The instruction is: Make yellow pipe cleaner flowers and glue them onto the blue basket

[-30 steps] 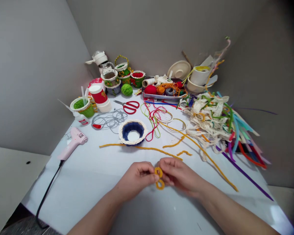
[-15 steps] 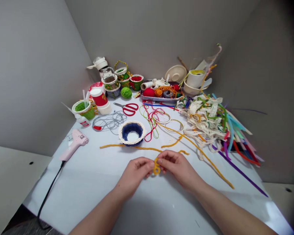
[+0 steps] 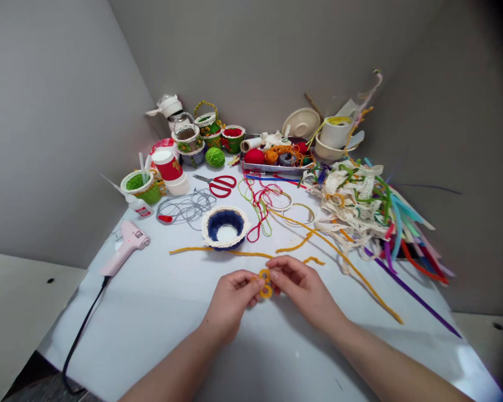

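Between my two hands is a short yellow pipe cleaner (image 3: 266, 291) bent into two small loops, one above the other. My left hand (image 3: 236, 296) pinches it from the left with thumb and forefinger. On the other side, the thumb and fingers of my right hand (image 3: 295, 282) close on its upper loop. Just beyond my fingers a long yellow pipe cleaner (image 3: 251, 254) lies on the table, and shorter yellow pieces (image 3: 293, 245) rest to its right. A dark blue bowl (image 3: 225, 228) with white lace round its rim stands behind it.
A pink glue gun (image 3: 128, 245) lies at left, its black cord running off the edge. Red-handled scissors (image 3: 222, 186), grey cord (image 3: 190, 206) and a glue bottle (image 3: 140, 206) are farther back. Lace and coloured strips (image 3: 356, 206) pile up at right, near a yarn tray (image 3: 276, 167).
The upper loop of the yellow pipe cleaner now shows rounder and more open between my fingers. Both hands keep their pinch in nearly the same place.
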A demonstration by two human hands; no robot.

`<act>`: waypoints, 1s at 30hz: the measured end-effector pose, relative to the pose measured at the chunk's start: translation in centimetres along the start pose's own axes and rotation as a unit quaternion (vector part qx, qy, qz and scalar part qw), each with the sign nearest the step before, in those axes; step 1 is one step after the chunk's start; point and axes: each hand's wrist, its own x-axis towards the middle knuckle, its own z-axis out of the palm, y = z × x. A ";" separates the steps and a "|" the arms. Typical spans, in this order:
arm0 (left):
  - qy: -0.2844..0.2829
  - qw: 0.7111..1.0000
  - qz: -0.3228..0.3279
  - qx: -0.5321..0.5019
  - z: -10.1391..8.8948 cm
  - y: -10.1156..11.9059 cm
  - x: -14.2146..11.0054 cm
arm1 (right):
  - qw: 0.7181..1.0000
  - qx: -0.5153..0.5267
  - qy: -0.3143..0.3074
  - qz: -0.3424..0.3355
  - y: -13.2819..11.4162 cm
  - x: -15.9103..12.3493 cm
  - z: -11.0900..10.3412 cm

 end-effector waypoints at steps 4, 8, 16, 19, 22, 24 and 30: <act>-0.006 0.998 -0.017 -0.059 -0.1 0.1 0.1 | 1.000 0.000 -0.013 0.003 0.5 0.3 0.0; -0.006 0.997 -0.014 -0.080 -0.1 0.4 0.1 | 0.999 -0.045 0.003 0.003 0.7 0.3 0.1; 0.011 0.999 0.019 0.035 -0.5 0.7 0.3 | 0.998 -0.061 0.015 -0.015 0.9 0.1 0.0; 0.009 0.999 0.006 0.040 -0.4 0.9 0.2 | 0.998 -0.062 0.021 -0.020 0.9 0.0 0.1; 0.012 0.999 -0.008 0.042 -0.4 0.9 0.2 | 0.998 -0.060 0.025 -0.020 0.8 0.0 0.2; 0.008 0.999 -0.013 0.049 -0.5 0.9 0.3 | 0.998 -0.056 0.029 -0.021 0.7 0.1 0.3; 0.015 0.999 0.000 0.030 -0.5 0.7 0.4 | 0.999 -0.035 0.005 -0.009 0.6 0.0 0.3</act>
